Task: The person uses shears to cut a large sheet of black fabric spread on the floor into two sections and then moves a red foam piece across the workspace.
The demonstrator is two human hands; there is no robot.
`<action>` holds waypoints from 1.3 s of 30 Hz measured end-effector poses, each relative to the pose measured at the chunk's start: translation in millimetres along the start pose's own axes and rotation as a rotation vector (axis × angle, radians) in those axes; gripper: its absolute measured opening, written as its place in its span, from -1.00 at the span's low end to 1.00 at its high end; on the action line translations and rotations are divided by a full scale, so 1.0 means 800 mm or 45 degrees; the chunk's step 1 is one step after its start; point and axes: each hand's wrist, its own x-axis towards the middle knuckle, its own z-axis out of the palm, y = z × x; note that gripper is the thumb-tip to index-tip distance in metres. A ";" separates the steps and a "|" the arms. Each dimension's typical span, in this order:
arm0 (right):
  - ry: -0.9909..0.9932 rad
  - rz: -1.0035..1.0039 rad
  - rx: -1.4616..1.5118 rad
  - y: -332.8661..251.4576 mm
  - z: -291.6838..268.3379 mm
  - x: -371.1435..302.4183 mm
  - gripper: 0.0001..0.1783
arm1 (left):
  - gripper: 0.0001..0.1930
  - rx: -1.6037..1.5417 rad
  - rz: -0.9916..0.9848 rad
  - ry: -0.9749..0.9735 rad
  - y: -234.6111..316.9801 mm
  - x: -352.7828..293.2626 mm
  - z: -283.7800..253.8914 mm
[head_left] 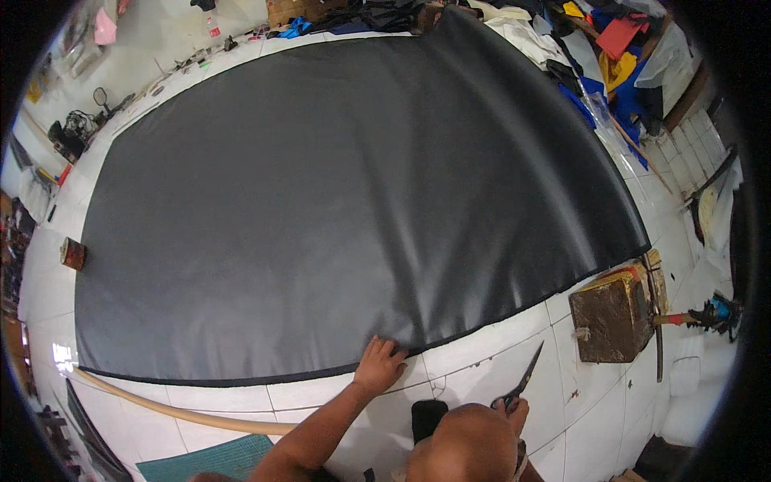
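Note:
A large sheet of black leather-like material [241, 201] lies spread over the white tiled floor, with soft folds running across its right half. My left hand [381, 366] rests on the near edge of this sheet, fingers stretched out over it. To the right, my right hand [516, 413] holds a pair of dark scissors [528, 372] by the handles. Their blades look closed and point up and away, apart from the sheet, above the bare tiles.
A worn brown wooden block [610, 321] stands by the sheet's right corner. A rusty tin [74, 254] sits at the left edge. Nearer lie a long pale wooden strip [185, 413] and a green cutting mat [210, 458]. Coloured scraps [620, 71] are heaped at far right.

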 end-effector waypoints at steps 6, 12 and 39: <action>-0.040 0.174 -0.010 0.015 -0.011 -0.003 -0.55 | -0.77 0.019 -0.012 0.124 0.012 0.004 0.021; -0.642 0.246 0.478 0.024 0.013 -0.021 -0.72 | -0.73 0.078 -0.168 0.032 0.025 0.011 0.032; -1.282 -0.042 0.233 -0.125 0.070 -0.034 -0.50 | -0.72 -0.218 -0.319 0.256 0.043 0.030 0.023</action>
